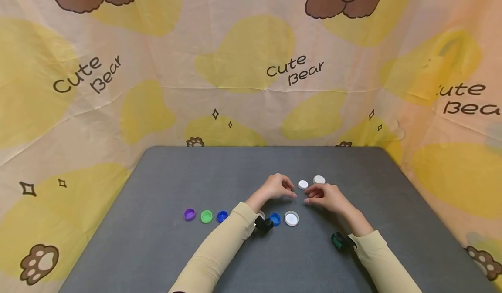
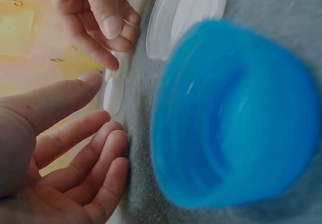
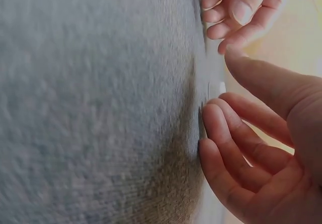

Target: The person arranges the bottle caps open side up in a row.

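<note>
Two white bottle caps lie toward the back right in the head view, the smaller cap (image 1: 303,184) left of the larger one (image 1: 319,180). On its near left is my left hand (image 1: 277,186), fingers bent loosely and thumb apart from them, holding nothing. Facing it, my right hand (image 1: 327,197) hovers low by the larger cap, also with nothing between thumb and fingers. The left wrist view shows an upturned blue cap (image 2: 241,118) beneath the wrist and a white cap (image 2: 188,17) beside it. In the right wrist view, the right hand's fingertips (image 3: 214,118) are close to the tabletop.
A row of upturned caps crosses the grey table (image 1: 157,245): purple (image 1: 190,214), green (image 1: 206,216), blue (image 1: 222,216), another blue (image 1: 275,219) and a white one (image 1: 292,218). The left sleeve (image 1: 219,249) hides part of the row. A printed curtain (image 1: 243,58) surrounds the table.
</note>
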`<state>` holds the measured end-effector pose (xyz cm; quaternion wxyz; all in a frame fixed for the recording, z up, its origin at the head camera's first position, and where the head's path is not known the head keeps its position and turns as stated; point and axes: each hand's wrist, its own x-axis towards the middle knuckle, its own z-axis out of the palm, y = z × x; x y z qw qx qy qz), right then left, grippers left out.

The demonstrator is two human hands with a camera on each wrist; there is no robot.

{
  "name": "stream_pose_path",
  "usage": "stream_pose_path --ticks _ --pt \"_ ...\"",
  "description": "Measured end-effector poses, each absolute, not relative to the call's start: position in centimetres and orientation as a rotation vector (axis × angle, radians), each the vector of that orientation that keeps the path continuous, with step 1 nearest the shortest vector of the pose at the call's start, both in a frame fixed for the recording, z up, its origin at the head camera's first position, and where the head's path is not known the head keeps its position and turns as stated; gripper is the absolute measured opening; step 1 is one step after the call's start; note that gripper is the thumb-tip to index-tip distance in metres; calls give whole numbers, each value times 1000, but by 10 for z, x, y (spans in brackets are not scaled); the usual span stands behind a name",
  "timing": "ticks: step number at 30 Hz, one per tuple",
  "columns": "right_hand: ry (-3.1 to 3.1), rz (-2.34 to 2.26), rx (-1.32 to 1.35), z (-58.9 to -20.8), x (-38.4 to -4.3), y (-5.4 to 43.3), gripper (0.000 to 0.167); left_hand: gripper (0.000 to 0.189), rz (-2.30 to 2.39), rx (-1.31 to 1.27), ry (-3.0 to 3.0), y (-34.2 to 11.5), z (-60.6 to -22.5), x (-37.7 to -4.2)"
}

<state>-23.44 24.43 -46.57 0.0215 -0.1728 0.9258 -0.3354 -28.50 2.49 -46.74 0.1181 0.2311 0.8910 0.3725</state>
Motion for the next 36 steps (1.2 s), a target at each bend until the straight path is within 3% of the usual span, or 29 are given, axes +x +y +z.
stream_pose_path --ticks 13,36 --pt "2969 -1037 -415 -473 -249 248 27 24 1099 555 2600 37 -465 -304" --pt "3046 -1066 -318 -479 -257 231 24 21 1096 606 2625 53 -468 -303"
